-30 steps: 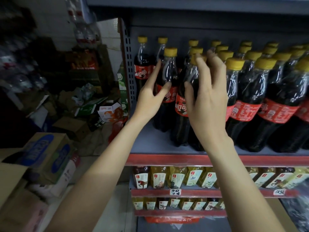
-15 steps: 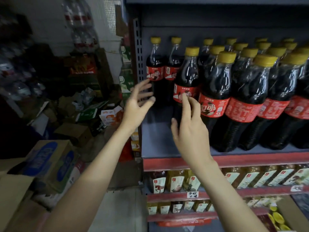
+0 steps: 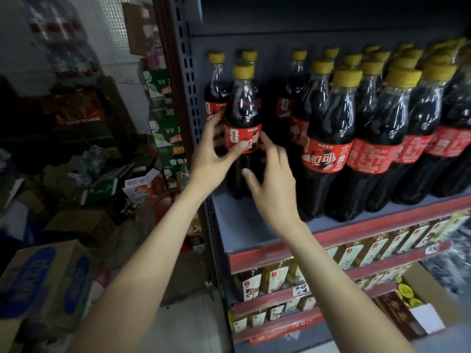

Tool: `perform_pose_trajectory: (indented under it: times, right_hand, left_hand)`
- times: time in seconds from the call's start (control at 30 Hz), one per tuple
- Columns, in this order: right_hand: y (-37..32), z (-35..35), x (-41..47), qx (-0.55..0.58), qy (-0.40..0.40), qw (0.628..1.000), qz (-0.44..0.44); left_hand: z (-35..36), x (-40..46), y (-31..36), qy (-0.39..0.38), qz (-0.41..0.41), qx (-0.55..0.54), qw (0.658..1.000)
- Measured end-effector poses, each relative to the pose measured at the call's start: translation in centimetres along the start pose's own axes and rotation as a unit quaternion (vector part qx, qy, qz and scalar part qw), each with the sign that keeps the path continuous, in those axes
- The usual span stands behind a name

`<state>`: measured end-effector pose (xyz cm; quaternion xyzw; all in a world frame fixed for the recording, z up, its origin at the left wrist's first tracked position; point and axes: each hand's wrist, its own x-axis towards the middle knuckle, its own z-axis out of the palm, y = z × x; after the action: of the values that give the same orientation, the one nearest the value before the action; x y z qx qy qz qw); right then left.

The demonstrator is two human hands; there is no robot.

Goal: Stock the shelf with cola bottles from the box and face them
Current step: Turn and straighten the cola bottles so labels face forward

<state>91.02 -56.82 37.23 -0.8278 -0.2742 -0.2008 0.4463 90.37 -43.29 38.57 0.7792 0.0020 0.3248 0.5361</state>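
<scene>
Gripping the leftmost front cola bottle (image 3: 243, 123), both hands (image 3: 244, 169) curl around its label.

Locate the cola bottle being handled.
Head view: the cola bottle stands at the shelf's left end, between left hand and right hand.

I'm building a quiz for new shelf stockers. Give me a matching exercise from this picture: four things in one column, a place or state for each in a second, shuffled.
Things
1. left hand
2. front-left cola bottle
3. tea bottles
4. blue-printed carton

Places or states
A. on the shelf below the cola
B. on the floor, left of the shelving
C. thumb on the red label
D. upright, between both hands

Pairs: 1-C, 2-D, 3-A, 4-B
</scene>
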Motion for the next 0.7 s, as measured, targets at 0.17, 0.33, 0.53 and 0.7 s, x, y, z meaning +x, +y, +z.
perform_pose_trajectory:
  times: [0.17,0.33,0.53,0.7]
  right_hand:
    - [0.6,2.4,3.5,0.102,-0.082,0.990,0.044]
    - [0.6,3.2,4.1,0.089,-0.086,0.991,0.042]
    - [0.1,3.8,4.8,0.019,-0.070,0.997,0.038]
    - [-0.2,4.1,5.5,0.006,-0.081,0.996,0.037]
  left_hand:
    - [-0.8,1.2,-0.2,0.070,-0.004,0.037,0.997]
    - [-0.7,1.3,-0.8,0.080,-0.018,0.044,0.996]
    - [-1.0,1.7,-1.2,0.053,-0.035,0.045,0.997]
    - [-1.3,2.1,-1.2,0.065,-0.032,0.061,0.995]
